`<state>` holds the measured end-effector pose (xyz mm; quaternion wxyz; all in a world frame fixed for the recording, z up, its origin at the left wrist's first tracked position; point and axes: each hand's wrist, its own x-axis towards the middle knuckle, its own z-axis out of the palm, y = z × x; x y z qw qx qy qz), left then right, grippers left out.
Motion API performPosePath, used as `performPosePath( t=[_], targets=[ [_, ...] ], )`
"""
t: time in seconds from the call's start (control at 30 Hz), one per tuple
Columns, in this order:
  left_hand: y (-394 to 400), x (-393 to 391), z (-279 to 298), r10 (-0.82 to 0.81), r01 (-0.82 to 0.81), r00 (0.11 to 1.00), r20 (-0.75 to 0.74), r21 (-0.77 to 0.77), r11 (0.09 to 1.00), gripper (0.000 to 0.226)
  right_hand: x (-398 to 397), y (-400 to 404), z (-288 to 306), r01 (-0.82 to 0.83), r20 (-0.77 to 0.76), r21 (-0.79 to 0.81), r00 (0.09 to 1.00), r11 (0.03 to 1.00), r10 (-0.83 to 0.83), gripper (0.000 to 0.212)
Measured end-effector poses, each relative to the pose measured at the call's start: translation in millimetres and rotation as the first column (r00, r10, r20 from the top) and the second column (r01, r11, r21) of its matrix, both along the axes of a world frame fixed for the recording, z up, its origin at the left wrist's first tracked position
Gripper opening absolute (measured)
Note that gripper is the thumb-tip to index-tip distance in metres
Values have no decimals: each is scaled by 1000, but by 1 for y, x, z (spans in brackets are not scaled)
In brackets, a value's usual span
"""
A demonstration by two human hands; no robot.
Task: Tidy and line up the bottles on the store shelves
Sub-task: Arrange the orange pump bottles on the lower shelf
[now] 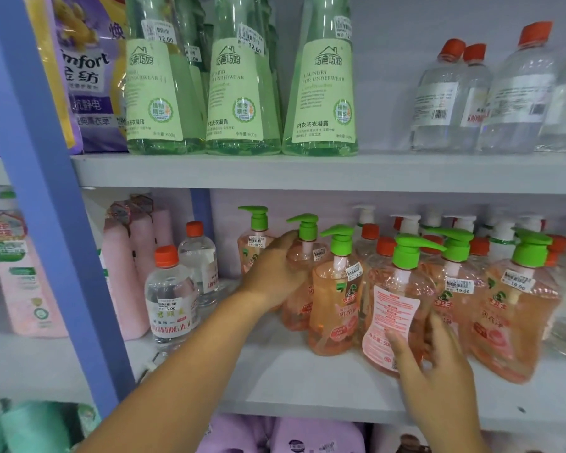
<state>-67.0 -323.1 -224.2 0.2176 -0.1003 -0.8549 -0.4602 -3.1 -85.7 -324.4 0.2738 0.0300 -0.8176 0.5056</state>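
Your left hand (272,273) grips one pink pump bottle (299,282); your right hand (435,364) grips another, back-label-out bottle (394,308). The row looks ragged, so most of the lining-up seems left.

Orange pump bottles (335,299) with green pumps stand upright, crowded unevenly on the middle shelf (275,380); one front bottle (396,308) shows its back label.
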Motion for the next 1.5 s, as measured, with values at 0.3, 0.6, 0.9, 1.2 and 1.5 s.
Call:
performPosePath(
  t=[0.3, 0.6, 0.9, 1.2, 1.5],
  targets=[
    [-62, 36, -24, -15, 18, 1000, -17, 222, 975, 54, -1, 1, 0, -10, 2, 5, 1000, 1000, 10, 55],
    [-63, 47, -68, 279, -270, 960, -18, 206, 941, 91, 2, -2, 2, 2, 1, 21, 1000, 1000, -2, 49],
    [-52, 30, -96, 322, -329, 940, 115, 41, 944, 75, 1, -1, 3, -17, 5, 9, 1000, 1000, 17, 44],
    [-52, 20, -93, 229, -241, 964, 134, 82, 967, 59, 5, -3, 5, -12, 13, 8, 1000, 1000, 12, 44],
    [17, 72, -71, 135, -121, 989, -62, 188, 975, 43, 6, -3, 9, -34, 29, -8, 999, 999, 34, 50]
  ],
)
